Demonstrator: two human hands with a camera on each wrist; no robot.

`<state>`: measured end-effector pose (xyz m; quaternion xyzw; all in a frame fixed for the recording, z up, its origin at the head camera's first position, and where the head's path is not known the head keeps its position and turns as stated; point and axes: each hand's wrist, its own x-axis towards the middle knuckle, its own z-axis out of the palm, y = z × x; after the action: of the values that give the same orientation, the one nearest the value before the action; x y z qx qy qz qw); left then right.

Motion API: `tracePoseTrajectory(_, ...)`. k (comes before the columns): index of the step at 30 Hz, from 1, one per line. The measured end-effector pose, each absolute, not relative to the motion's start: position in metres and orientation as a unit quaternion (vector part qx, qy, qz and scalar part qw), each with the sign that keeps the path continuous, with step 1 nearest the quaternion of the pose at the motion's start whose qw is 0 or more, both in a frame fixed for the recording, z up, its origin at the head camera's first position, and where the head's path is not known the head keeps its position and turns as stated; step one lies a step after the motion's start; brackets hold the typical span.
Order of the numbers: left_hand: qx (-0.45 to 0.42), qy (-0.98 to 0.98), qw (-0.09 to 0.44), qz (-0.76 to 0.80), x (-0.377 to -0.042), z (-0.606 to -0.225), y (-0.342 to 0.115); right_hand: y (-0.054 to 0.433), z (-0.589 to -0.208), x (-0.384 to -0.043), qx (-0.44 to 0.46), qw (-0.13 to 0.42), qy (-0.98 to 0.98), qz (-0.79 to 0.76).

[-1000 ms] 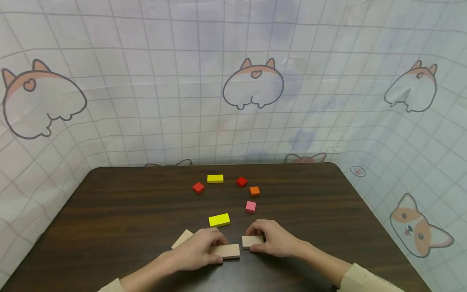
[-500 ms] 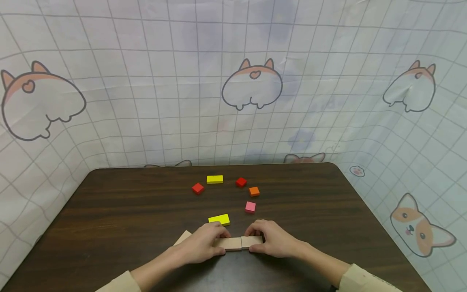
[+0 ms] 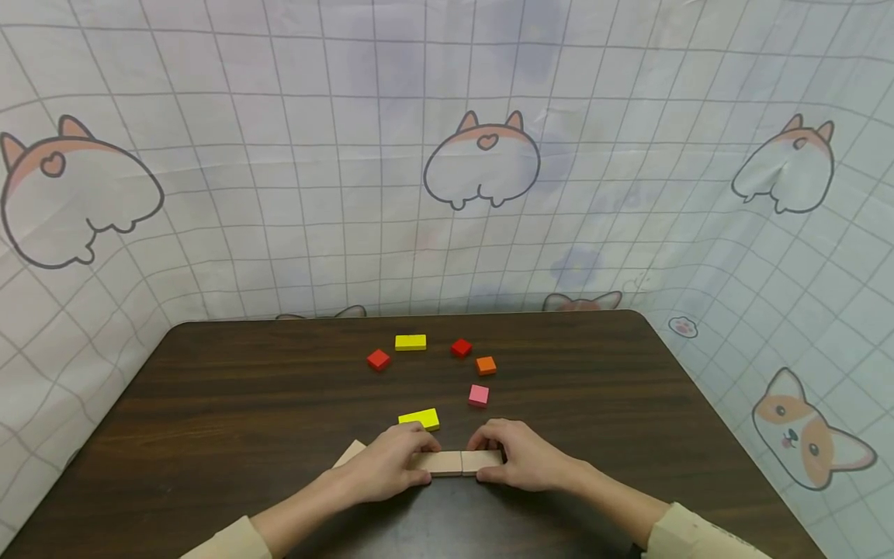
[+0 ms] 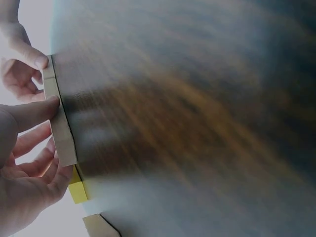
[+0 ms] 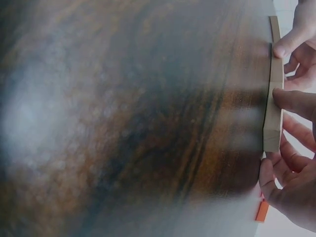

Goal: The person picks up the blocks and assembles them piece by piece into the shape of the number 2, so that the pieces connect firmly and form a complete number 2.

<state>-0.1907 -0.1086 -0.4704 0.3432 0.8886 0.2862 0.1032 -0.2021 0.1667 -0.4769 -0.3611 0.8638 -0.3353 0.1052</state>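
Pinching a wooden block (image 3: 446,463), the left hand (image 3: 389,464) holds it touching a second block (image 3: 481,462) at three o'clock, pinched by the right hand (image 3: 524,458); yellow block (image 3: 420,418) at eleven.

A corgi-print backdrop (image 3: 391,171) stands behind the dark table (image 3: 594,396).

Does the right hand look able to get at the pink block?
Probably yes: the pink block lies just beyond the right hand with nothing between them, though that hand grips a pale block.

Cream sleeves (image 3: 232,541), faint dark print (image 3: 728,536) on the right
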Motion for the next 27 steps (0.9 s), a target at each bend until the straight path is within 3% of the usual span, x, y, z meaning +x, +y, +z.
tracePoseTrajectory(27, 0.351, 0.888, 0.092, 0.283, -0.191, -0.469, -0.107, 0.150, -0.476, -0.205, -0.386, 0.083, 0.869, -0.300)
